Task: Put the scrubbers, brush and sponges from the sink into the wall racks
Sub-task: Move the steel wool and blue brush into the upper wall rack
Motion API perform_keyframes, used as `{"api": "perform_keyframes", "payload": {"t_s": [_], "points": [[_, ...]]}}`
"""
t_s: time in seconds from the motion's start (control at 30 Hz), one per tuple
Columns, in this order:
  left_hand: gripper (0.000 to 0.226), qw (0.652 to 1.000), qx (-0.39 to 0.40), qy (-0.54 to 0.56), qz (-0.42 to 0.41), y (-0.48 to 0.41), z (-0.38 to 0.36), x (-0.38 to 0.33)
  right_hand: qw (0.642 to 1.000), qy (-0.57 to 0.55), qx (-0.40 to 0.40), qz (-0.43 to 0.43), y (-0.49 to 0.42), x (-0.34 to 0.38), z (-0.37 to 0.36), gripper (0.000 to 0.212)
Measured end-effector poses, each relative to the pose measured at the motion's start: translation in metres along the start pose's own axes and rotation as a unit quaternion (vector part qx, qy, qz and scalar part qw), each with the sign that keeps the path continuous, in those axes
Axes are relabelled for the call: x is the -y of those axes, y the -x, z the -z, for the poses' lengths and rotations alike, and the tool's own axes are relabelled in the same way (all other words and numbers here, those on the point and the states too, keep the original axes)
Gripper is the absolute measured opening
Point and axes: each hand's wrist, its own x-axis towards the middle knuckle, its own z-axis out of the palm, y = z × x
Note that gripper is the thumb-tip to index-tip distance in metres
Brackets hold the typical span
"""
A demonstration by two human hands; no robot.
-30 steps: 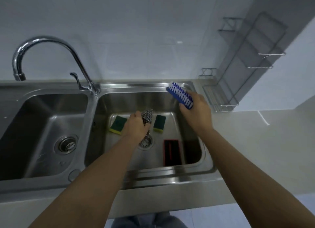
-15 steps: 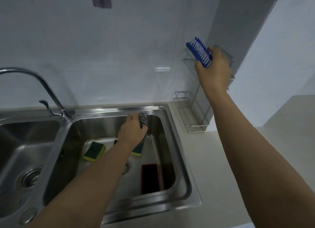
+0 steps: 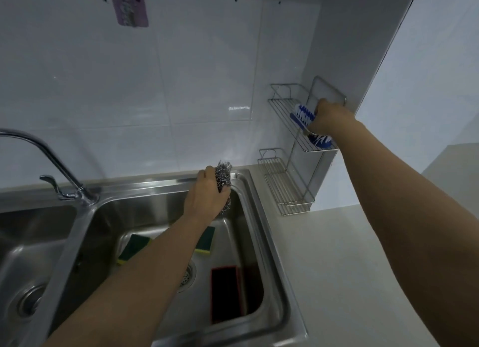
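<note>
White tiled wall backs the sink (image 3: 248,188). Right hand (image 3: 329,118), grip clamped on the blue brush (image 3: 302,116), rests it in the upper rack (image 3: 287,113) at right. Left hand (image 3: 210,193) clutches a steel scrubber (image 3: 223,176) at centre; sponges (image 3: 134,245) lie in the basin below. No readable writing.

Dim, cool light; glare patch on wall tile (image 3: 239,108); soft blur; wide-angle bending at edges.

My left hand (image 3: 207,195) bare, no glove, no ring or watch showing, my right hand (image 3: 329,118) bare too, both forearms uncovered right to the frame edge, no sleeves or cuffs visible, no wristbands, no markings I can make out
</note>
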Motion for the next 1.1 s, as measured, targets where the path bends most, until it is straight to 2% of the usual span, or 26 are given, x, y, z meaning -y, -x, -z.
{"api": "perform_keyframes", "payload": {"t_s": [0.07,0.13,0.23,0.33,0.5,0.6,0.67,0.77,0.87,0.93,1.1], "points": [[0.032,1.000,-0.009,0.020,-0.010,-0.006,0.003,-0.008,0.999,0.049,-0.013,0.013,-0.005,0.004,0.001,0.077],[0.032,0.999,-0.022,0.036,-0.024,-0.013,0.007,-0.016,0.992,0.098,-0.040,0.071,-0.012,0.006,0.000,0.070],[0.033,0.997,-0.042,0.054,-0.041,-0.026,0.014,-0.029,0.970,0.189,0.020,0.151,-0.022,0.003,-0.001,0.057],[0.034,0.995,-0.049,0.072,-0.045,-0.037,0.019,-0.043,0.963,0.224,0.056,0.138,-0.029,-0.005,0.000,0.055],[0.037,0.993,-0.057,0.090,-0.049,-0.052,0.025,-0.066,0.965,0.240,0.035,0.102,-0.036,-0.005,-0.002,0.056],[0.038,0.990,-0.070,0.104,-0.059,-0.059,0.027,-0.077,0.962,0.249,0.022,0.112,-0.032,-0.003,-0.002,0.051],[0.038,0.988,-0.081,0.117,-0.063,-0.065,0.030,-0.085,0.969,0.214,-0.009,0.125,-0.024,-0.004,-0.001,0.044],[0.038,0.984,-0.093,0.142,-0.062,-0.074,0.034,-0.100,0.990,0.041,-0.058,0.124,-0.007,-0.009,-0.004,0.041],[0.036,0.979,-0.104,0.161,-0.071,-0.082,0.038,-0.116,0.973,-0.118,-0.142,0.139,0.010,-0.018,-0.015,0.033],[0.036,0.976,-0.108,0.174,-0.075,-0.087,0.039,-0.128,0.956,-0.148,-0.195,0.160,0.020,-0.027,-0.024,0.032],[0.043,0.969,-0.119,0.200,-0.085,-0.097,0.043,-0.163,0.932,-0.116,-0.291,0.184,0.038,-0.051,-0.056,0.046]]}}
